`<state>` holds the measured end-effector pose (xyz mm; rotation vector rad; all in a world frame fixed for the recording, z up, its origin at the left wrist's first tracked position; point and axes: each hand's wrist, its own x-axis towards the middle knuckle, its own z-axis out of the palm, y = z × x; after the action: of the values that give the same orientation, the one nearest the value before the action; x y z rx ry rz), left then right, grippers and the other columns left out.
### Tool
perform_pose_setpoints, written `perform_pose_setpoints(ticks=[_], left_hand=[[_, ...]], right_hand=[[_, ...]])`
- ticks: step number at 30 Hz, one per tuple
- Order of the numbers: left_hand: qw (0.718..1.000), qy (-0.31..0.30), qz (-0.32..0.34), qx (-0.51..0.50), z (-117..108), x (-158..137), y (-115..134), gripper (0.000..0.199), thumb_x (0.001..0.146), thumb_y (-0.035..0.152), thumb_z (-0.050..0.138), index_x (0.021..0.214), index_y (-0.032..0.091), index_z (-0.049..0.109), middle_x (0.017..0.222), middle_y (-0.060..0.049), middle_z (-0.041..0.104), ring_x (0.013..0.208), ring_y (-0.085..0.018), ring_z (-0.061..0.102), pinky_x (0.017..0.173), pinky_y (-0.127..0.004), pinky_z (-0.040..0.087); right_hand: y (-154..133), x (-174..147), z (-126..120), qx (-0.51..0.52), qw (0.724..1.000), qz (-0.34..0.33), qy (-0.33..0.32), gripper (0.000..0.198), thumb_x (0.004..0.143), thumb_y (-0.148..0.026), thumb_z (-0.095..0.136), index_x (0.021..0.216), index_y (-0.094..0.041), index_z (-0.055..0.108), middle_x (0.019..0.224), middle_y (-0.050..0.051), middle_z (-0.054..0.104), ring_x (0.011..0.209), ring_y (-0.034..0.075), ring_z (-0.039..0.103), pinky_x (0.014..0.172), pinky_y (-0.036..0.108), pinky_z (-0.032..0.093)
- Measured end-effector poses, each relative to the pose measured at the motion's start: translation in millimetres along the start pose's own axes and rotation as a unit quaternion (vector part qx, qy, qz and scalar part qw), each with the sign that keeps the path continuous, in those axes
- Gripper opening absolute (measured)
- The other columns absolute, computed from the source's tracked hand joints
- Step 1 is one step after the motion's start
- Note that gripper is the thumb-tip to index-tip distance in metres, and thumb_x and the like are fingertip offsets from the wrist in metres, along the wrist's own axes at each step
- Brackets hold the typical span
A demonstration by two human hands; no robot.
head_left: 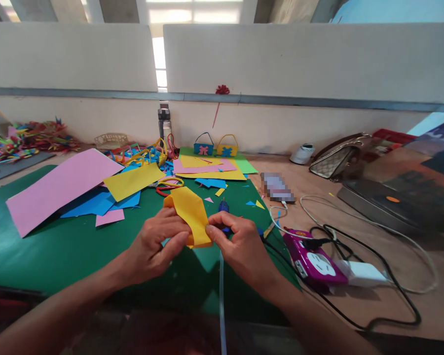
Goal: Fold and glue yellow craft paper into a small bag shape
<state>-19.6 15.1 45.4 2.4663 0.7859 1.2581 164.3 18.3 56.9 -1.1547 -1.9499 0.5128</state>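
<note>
And here L hand's (161,244) fingers clamp the yellow piece (190,209) over the green surface (74,241), nearer its R edge than L, w/ R hand (242,244) pinching one side, which might pop open if that pinch slips.

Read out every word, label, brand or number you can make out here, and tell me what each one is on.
No text is readable.
Purple power strip: an orange patch at one end, too small and blurred to read.
Phone: screen pixelated, unreadable.
Grey case: orange oval, no lettering discernible.
Yellow piece between left hand and right hand: no print visible.
</note>
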Motion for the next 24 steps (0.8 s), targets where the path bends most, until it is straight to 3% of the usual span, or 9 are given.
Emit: perform_pose_setpoints(ticks=[2, 4, 9, 16, 24], left_hand=[[0.999, 0.038, 0.028, 0.019, -3, 1, -7, 0.010, 0.086, 0.012, 0.050, 0.088, 0.017, 0.059, 0.080, -0.003, 0.066, 0.079, -0.015, 0.057, 0.072, -0.027, 0.044], [0.992, 0.065, 0.065, 0.090, -3, 1, -14, 0.005, 0.083, 0.013, 0.056, 0.083, 0.018, 0.057, 0.078, -0.003, 0.066, 0.074, -0.014, 0.057, 0.068, -0.027, 0.043], [0.939, 0.105, 0.142, 0.295, 0, -3, -22, 0.018, 0.080, 0.015, 0.060, 0.068, 0.019, 0.046, 0.060, 0.001, 0.059, 0.057, -0.013, 0.046, 0.058, -0.029, 0.031], [0.921, 0.128, 0.171, 0.326, -4, -5, -14, 0.008, 0.082, 0.013, 0.053, 0.082, 0.020, 0.055, 0.070, -0.001, 0.055, 0.064, -0.014, 0.045, 0.060, -0.029, 0.035], [0.912, 0.152, 0.179, 0.336, -2, -7, -18, 0.011, 0.079, 0.011, 0.058, 0.086, 0.021, 0.058, 0.103, -0.008, 0.056, 0.098, -0.023, 0.049, 0.078, -0.038, 0.043]], right_hand=[[1, 0, 0, -0.007, 1.000, -0.005, 0.006, 0.013, 0.079, -0.013, 0.053, 0.069, -0.019, 0.061, 0.068, -0.002, 0.065, 0.062, 0.012, 0.058, 0.060, 0.024, 0.041], [1, -1, 0, -0.017, 1.000, -0.017, 0.013, 0.013, 0.078, -0.013, 0.054, 0.069, -0.019, 0.061, 0.069, -0.002, 0.066, 0.063, 0.012, 0.058, 0.061, 0.025, 0.041], [3, -3, 3, -0.046, 0.997, -0.062, 0.029, 0.013, 0.079, -0.012, 0.055, 0.071, -0.020, 0.061, 0.068, -0.002, 0.066, 0.064, 0.013, 0.058, 0.067, 0.027, 0.041], [5, -4, 4, -0.076, 0.987, -0.135, 0.037, 0.010, 0.082, -0.014, 0.053, 0.076, -0.021, 0.057, 0.073, -0.002, 0.067, 0.066, 0.013, 0.059, 0.088, 0.038, 0.034], [7, -6, 7, -0.115, 0.976, -0.179, 0.040, 0.011, 0.084, -0.013, 0.049, 0.077, -0.019, 0.056, 0.070, -0.002, 0.065, 0.062, 0.011, 0.057, 0.090, 0.038, 0.029]])
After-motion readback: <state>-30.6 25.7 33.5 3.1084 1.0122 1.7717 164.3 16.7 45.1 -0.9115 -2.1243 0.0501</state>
